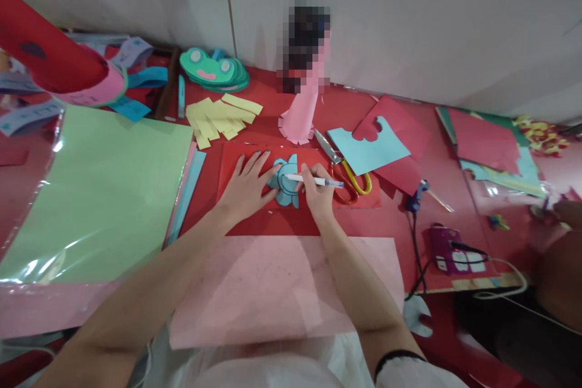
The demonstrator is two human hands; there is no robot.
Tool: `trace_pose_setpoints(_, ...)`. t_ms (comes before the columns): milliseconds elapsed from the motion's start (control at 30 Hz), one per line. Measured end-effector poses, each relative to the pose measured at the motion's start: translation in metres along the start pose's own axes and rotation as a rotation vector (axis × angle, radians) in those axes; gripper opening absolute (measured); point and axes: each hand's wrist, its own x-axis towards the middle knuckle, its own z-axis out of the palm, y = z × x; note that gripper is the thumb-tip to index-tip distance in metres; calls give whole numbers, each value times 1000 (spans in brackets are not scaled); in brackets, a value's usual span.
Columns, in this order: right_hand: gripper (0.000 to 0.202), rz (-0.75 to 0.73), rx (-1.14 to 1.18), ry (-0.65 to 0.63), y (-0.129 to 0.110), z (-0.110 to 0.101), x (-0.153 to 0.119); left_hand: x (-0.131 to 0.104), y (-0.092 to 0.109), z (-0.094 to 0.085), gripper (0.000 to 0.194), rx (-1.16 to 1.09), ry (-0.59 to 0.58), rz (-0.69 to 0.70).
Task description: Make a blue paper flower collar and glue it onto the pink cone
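A flat blue paper cutout (287,196) with rounded lobes lies on a red sheet (307,156), its edge touched by the spread left hand (245,188), while the right hand (319,193) pinches a slim white pen (322,182) over it. The smooth red desk (261,83) meets a plain pale wall (409,18).

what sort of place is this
Probably a paper-craft workspace, perhaps a classroom or small workshop. The red table holds stacked frog-face cutouts, cut yellow paper strips and scissors.
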Motion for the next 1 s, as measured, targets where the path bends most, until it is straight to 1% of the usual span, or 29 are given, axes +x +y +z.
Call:
trace_pose_setpoints(167,38,13,28,-25,4,0,2,0,0,1,50,4,-2,5)
trace_pose_setpoints(533,34,17,68,-11,7,0,3,0,-1,1,51,11,-6,9)
trace_pose_setpoints(700,34,29,115,-28,8,1,4,0,-1,1,51,35,-10,14)
trace_pose_setpoints(900,34,45,83,-33,9,0,4,0,-1,1,51,20,-11,11)
trace_pose_setpoints(1000,35,35,80,-9,7,0,4,0,-2,2,51,25,-13,6)
